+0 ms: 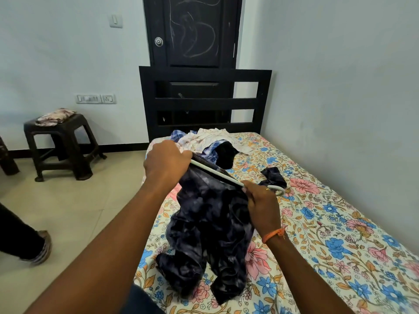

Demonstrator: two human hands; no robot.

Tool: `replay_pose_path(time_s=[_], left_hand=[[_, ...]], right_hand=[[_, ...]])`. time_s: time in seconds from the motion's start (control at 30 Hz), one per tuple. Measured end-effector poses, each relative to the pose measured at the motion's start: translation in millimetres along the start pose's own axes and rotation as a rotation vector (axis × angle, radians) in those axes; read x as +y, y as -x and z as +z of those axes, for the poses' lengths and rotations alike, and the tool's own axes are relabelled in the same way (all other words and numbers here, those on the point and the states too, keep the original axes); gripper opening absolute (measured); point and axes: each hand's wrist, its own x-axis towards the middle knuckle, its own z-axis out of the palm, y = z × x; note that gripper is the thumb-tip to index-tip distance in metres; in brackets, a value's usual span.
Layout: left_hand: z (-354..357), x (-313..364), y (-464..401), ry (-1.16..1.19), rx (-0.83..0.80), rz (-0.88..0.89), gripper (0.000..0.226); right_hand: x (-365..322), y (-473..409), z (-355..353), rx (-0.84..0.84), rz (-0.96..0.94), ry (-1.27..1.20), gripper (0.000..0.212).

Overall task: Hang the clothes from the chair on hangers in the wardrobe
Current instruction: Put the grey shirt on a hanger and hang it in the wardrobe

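Observation:
A dark tie-dye garment (210, 227) hangs from a white hanger (215, 172) above the flowered bed (328, 223). My left hand (166, 160) grips the hanger's far end together with the cloth. My right hand (263, 203) holds the hanger near its hook (277, 190). The garment's lower part rests crumpled on the bedsheet. A pile of other clothes (210, 141), white, blue-checked and black, lies near the headboard. One small dark piece (273, 176) lies apart on the sheet.
A dark plastic stool (61, 143) with a folded flowered cloth (55, 116) stands at the left wall. The black headboard (204, 100) and a black door (192, 30) are behind the bed. Another person's leg and foot (34, 245) stand on the tiled floor at left.

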Motion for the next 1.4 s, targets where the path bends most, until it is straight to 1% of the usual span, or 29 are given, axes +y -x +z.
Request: replay_pose_path(time_s=[0.03,0.13,0.17,0.2,0.23,0.3,0.33,0.37,0.43,0.47,0.5,0.53,0.6,0.63,0.67,0.73,0.8,0.93,1.07,1.13,1.2,1.27,1.33,1.4], left_hand=[[2,-5,-1,0.107,-0.076,-0.084,0.037],[2,-14,-5,0.681,-0.404,-0.386,0.047],[1,-16,-6,0.793,-0.500,-0.423,0.051],[-1,-17,-5,0.848,-0.564,-0.425,0.053],[0,-18,-5,0.868,-0.579,-0.403,0.053],[6,-18,-1,0.868,-0.487,-0.332,0.043],[12,-17,3,0.852,-0.408,-0.292,0.036],[17,-16,8,0.781,-0.302,-0.240,0.035],[27,-14,15,0.441,-0.101,-0.102,0.038],[30,-13,18,0.278,-0.020,-0.040,0.035],[32,-12,20,0.165,0.028,-0.012,0.030],[32,-11,20,0.102,0.052,-0.012,0.025],[35,-9,17,0.042,0.051,-0.028,0.016],[37,-9,16,0.067,0.031,-0.050,0.013],[39,-9,14,0.133,-0.004,-0.081,0.016],[43,-12,12,0.328,-0.098,-0.181,0.031],[52,-16,16,0.477,-0.204,-0.265,0.037],[76,-28,34,0.465,-0.280,-0.273,0.049],[103,-31,54,0.455,-0.329,-0.264,0.043],[114,-30,57,0.444,-0.274,-0.283,0.036],[121,-30,54,0.464,-0.152,-0.305,0.035],[116,-23,48,0.510,-0.056,-0.297,0.029],[100,-8,41,0.605,0.002,-0.308,0.022],[84,11,30,0.760,0.049,-0.352,0.020]], right_hand=[[1,-1,0,-0.005,-0.005,0.018,0.016],[4,1,2,-0.003,-0.012,0.031,0.017],[4,2,3,0.008,-0.009,0.035,0.019],[4,2,4,0.018,-0.002,0.043,0.020],[4,3,4,0.028,0.009,0.050,0.021],[3,3,5,0.039,0.035,0.055,0.021],[3,3,6,0.041,0.046,0.060,0.019],[1,2,6,0.040,0.055,0.069,0.017],[-2,2,8,0.036,0.071,0.101,0.015],[-3,2,9,0.039,0.079,0.120,0.016],[-5,2,9,0.046,0.086,0.135,0.017],[-6,3,9,0.054,0.095,0.148,0.017],[-4,3,9,0.069,0.110,0.155,0.018],[-3,3,9,0.070,0.117,0.150,0.018],[-2,3,8,0.065,0.126,0.143,0.019],[1,3,7,0.058,0.144,0.130,0.023],[5,3,7,0.047,0.157,0.121,0.026],[8,6,5,0.040,0.164,0.108,0.022],[12,4,7,0.048,0.228,0.089,0.021],[14,3,8,0.045,0.258,0.078,0.020],[15,3,6,0.048,0.271,0.065,0.021],[15,3,2,0.032,0.263,0.047,0.023],[13,5,0,-0.017,0.217,0.028,0.023],[6,9,-2,-0.074,0.156,0.056,0.022]])
